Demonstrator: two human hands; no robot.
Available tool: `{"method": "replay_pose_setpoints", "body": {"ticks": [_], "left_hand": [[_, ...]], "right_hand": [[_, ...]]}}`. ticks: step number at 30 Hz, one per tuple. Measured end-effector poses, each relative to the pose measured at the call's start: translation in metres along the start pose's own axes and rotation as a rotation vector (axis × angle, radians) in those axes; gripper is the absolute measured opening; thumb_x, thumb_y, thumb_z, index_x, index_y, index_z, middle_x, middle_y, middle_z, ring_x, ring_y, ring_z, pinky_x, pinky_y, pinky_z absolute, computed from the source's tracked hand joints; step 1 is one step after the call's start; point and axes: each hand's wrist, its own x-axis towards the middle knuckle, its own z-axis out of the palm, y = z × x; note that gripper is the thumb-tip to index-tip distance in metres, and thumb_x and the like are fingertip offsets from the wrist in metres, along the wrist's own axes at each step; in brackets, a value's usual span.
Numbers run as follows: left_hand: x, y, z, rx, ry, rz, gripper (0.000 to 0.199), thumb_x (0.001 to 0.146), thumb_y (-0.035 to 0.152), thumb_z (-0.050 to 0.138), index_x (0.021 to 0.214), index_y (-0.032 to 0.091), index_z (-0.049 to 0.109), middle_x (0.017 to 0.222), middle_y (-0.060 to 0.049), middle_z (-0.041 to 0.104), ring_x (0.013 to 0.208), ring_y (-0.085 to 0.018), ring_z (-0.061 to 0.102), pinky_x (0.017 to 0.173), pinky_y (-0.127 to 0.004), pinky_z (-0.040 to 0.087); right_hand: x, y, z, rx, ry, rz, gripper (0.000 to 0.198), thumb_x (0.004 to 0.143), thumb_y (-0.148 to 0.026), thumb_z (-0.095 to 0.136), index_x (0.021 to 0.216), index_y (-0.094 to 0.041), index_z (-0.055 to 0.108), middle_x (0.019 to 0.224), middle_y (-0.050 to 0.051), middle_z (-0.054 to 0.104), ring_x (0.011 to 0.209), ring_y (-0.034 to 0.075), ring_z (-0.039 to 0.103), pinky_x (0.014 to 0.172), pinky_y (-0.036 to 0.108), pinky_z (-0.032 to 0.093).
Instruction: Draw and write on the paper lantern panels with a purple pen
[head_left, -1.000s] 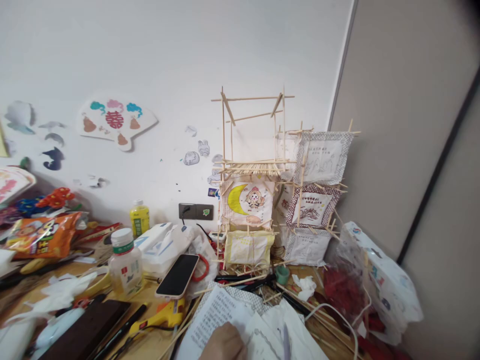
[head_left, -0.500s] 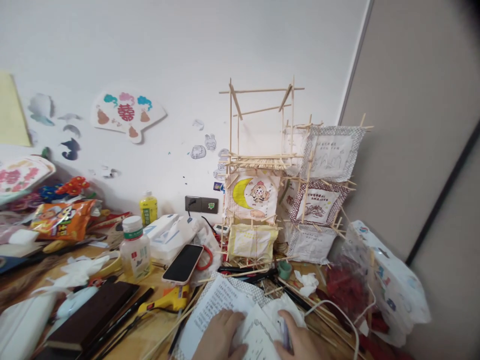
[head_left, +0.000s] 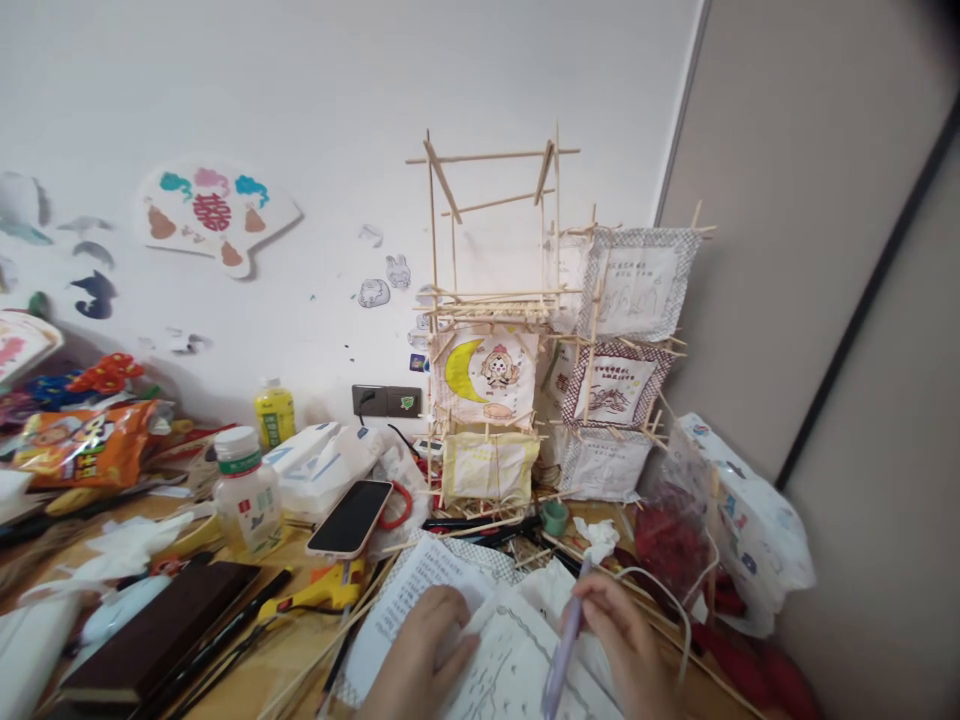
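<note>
A pale wall [head_left: 375, 90] is forming the background, and a crowded wooden tabletop [head_left: 251, 675] is running beneath it. At far left, a white object [head_left: 34, 640] is being cut off by the frame edge; its nature is unclear. An orange packet [head_left: 90, 445] is lying behind it. Moving right, a dark brown box [head_left: 161, 625] is lying near a clear bottle [head_left: 247, 500] with a white cap. A phone [head_left: 350, 517] is resting behind a yellow glue gun [head_left: 319, 588]. A handwritten sheet [head_left: 401, 595] is lying further right, its writing too small to read. The left hand [head_left: 431, 650] is covering part of it; its grip is bending loosely, and whether it is pinching paper cannot be told. Behind, a stick tower [head_left: 484, 375] with cloth-like panels is standing upright. A drawn sheet [head_left: 499, 650] is lying between the hands, its lower part running out of view. The right hand [head_left: 619, 630] is keeping its grip closed around a purple pen [head_left: 568, 640], which is slanting over this sheet; tip contact is hard to confirm. A second tower [head_left: 619, 385] is standing behind, near a plastic bag [head_left: 750, 530] whose contents are partly obscured.
</note>
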Motion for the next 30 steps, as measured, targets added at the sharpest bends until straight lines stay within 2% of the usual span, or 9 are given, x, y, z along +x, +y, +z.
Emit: {"method": "replay_pose_setpoints", "body": {"ticks": [2, 5, 11, 17, 20, 23, 26, 28, 30], "left_hand": [[0.000, 0.002, -0.002, -0.062, 0.007, -0.042, 0.015, 0.087, 0.031, 0.045, 0.081, 0.019, 0.053, 0.086, -0.005, 0.059, 0.082, -0.020, 0.054, 0.076, -0.029, 0.043], [0.000, 0.002, -0.003, -0.133, 0.024, -0.085, 0.024, 0.088, 0.038, 0.044, 0.079, 0.019, 0.055, 0.077, -0.003, 0.060, 0.074, -0.020, 0.055, 0.068, -0.027, 0.044], [0.001, 0.005, -0.003, -0.226, 0.056, -0.048, 0.026, 0.085, 0.041, 0.047, 0.079, 0.018, 0.059, 0.078, -0.004, 0.063, 0.076, -0.021, 0.057, 0.069, -0.026, 0.044], [0.005, 0.004, -0.003, -0.393, 0.090, -0.171, 0.033, 0.074, 0.050, 0.058, 0.077, 0.018, 0.062, 0.070, -0.002, 0.061, 0.071, -0.020, 0.056, 0.064, -0.026, 0.043], [0.009, 0.001, -0.006, -0.481, 0.126, -0.263, 0.044, 0.066, 0.057, 0.064, 0.083, 0.017, 0.064, 0.058, 0.001, 0.057, 0.058, -0.018, 0.054, 0.052, -0.024, 0.040], [0.011, -0.003, -0.006, -0.736, 0.184, -0.396, 0.052, 0.065, 0.063, 0.063, 0.089, 0.018, 0.064, 0.070, -0.002, 0.064, 0.062, -0.019, 0.059, 0.052, -0.024, 0.043], [0.011, -0.005, 0.003, -1.016, 0.030, -0.468, 0.057, 0.065, 0.068, 0.061, 0.090, 0.016, 0.062, 0.072, -0.006, 0.066, 0.059, -0.020, 0.061, 0.051, -0.026, 0.046], [0.009, -0.005, 0.013, -0.980, -0.143, -0.416, 0.056, 0.064, 0.064, 0.066, 0.090, 0.015, 0.060, 0.063, -0.005, 0.064, 0.051, -0.017, 0.058, 0.046, -0.024, 0.044], [0.007, -0.004, 0.022, -0.872, -0.237, -0.357, 0.054, 0.060, 0.058, 0.073, 0.088, 0.014, 0.059, 0.056, -0.002, 0.059, 0.046, -0.014, 0.055, 0.043, -0.021, 0.041]], "right_hand": [[0.000, -0.010, 0.002, 0.157, 0.002, 0.009, 0.023, 0.075, -0.039, 0.062, 0.087, -0.022, 0.054, 0.075, 0.005, 0.067, 0.074, 0.022, 0.064, 0.068, 0.030, 0.049], [0.001, -0.018, 0.008, 0.239, 0.008, 0.049, 0.034, 0.067, -0.036, 0.071, 0.090, -0.022, 0.049, 0.081, 0.007, 0.069, 0.076, 0.024, 0.065, 0.069, 0.035, 0.050], [-0.001, -0.004, 0.016, -0.040, 0.005, 0.013, 0.024, 0.066, -0.020, 0.067, 0.085, -0.021, 0.051, 0.081, 0.006, 0.068, 0.082, 0.024, 0.064, 0.072, 0.034, 0.049], [-0.001, -0.003, 0.017, -0.090, 0.036, -0.041, 0.017, 0.068, -0.020, 0.064, 0.080, -0.020, 0.051, 0.063, -0.001, 0.060, 0.058, 0.016, 0.058, 0.052, 0.023, 0.044], [0.004, -0.007, 0.016, -0.034, 0.136, -0.035, 0.018, 0.068, -0.021, 0.065, 0.079, -0.020, 0.051, 0.065, -0.001, 0.061, 0.059, 0.015, 0.057, 0.052, 0.022, 0.043], [0.008, -0.011, 0.010, 0.058, 0.308, -0.024, 0.021, 0.069, -0.028, 0.065, 0.082, -0.020, 0.051, 0.071, 0.001, 0.063, 0.063, 0.017, 0.060, 0.054, 0.024, 0.046], [0.010, -0.012, 0.004, 0.097, 0.449, -0.023, 0.026, 0.070, -0.034, 0.065, 0.085, -0.020, 0.050, 0.073, 0.001, 0.064, 0.066, 0.018, 0.062, 0.058, 0.026, 0.048], [0.010, -0.011, 0.001, 0.101, 0.513, -0.027, 0.028, 0.069, -0.037, 0.066, 0.084, -0.020, 0.051, 0.074, 0.002, 0.064, 0.067, 0.018, 0.062, 0.058, 0.026, 0.048], [0.010, -0.010, 0.001, 0.105, 0.519, -0.018, 0.028, 0.069, -0.038, 0.065, 0.084, -0.020, 0.050, 0.074, 0.002, 0.064, 0.066, 0.017, 0.062, 0.057, 0.025, 0.048]]}}
